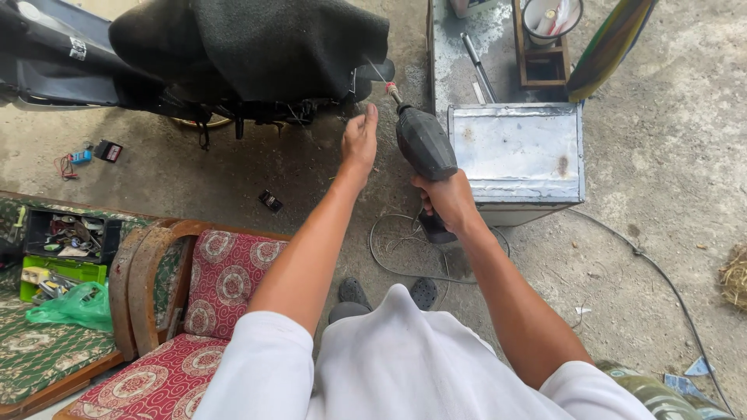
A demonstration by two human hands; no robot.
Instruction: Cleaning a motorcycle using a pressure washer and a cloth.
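Concrete floor [669, 155]: the widest open stretch is seen on the right, crossed only by a thin cable [661, 272].
Scooter [194, 62]: parked across the top left, its seat draped in a dark cloth [264, 43]; its lower edge is bordered by bare floor.
Metal box [517, 152]: set at the upper middle right, its left edge just beside the drill body, so little room is left between them.
Armchair [210, 311]: red patterned cushions and a curved wooden arm are seen at the lower left, close under the left forearm.
Parts tray [66, 233]: placed on a green bench at the far left, well apart from both hands.
Drill [424, 144]: a dark power drill is held tilted up and leftwards, its bit tip just beside the scooter's rear edge.
Right hand [447, 198]: fingers are clamped around the drill grip.
Left hand [360, 140]: raised beside the drill bit, fingers held together and pointing up; whether the scooter is touched cannot be told.
Small black part [270, 201]: lies alone on bare floor below the scooter.
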